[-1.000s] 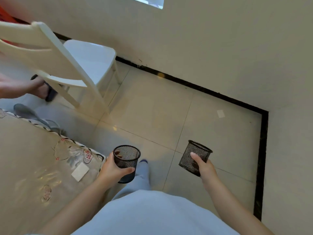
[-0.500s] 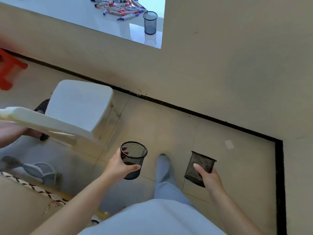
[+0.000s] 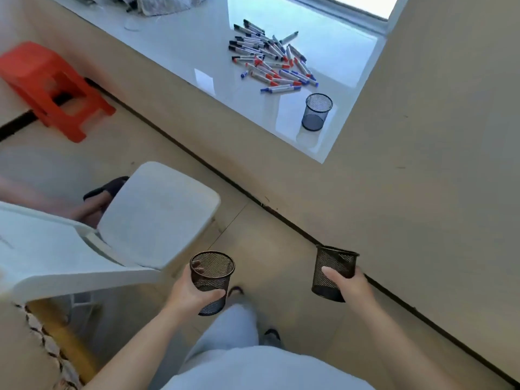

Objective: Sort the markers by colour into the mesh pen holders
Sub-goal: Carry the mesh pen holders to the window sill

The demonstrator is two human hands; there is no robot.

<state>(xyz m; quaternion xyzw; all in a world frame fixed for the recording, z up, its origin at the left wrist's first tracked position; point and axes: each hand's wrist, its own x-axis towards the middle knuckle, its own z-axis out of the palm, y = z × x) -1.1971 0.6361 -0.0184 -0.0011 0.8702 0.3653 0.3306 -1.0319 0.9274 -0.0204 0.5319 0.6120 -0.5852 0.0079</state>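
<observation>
Carrying one mesh holder in each hand, the person stands on the tiled floor (image 3: 267, 175) facing a white window ledge (image 3: 197, 38). The left hand (image 3: 187, 295) is wrapped round the left holder (image 3: 212, 281), thumb across its front wall and fingers curled behind, so the cup sits upright with its mouth open to the camera; it looks empty. The right hand (image 3: 347, 284) grips the right holder (image 3: 332, 273) from the side, thumb laid flat on the mesh, the cup tipped slightly. No marker is visible inside it, though its floor is hard to make out. A full side grasp on each makes sense: both hands are taken up, and the light mesh cups ride level without being squeezed at the rim.

The markers (image 3: 271, 59) lie well ahead on the ledge in one loose heap — black caps towards the far left, red and blue mingled nearer — none sorted yet. A third holder (image 3: 316, 111) stands upright on the ledge just beside the heap's near end, apparently also empty. Three colours and three cups suggest one cup per colour.

Sorting has not begun, I judge — the carried cups likely need setting down by the third one. A white chair (image 3: 157, 218) stands close on the left, and a red stool (image 3: 47, 85) sits further off by the wall
</observation>
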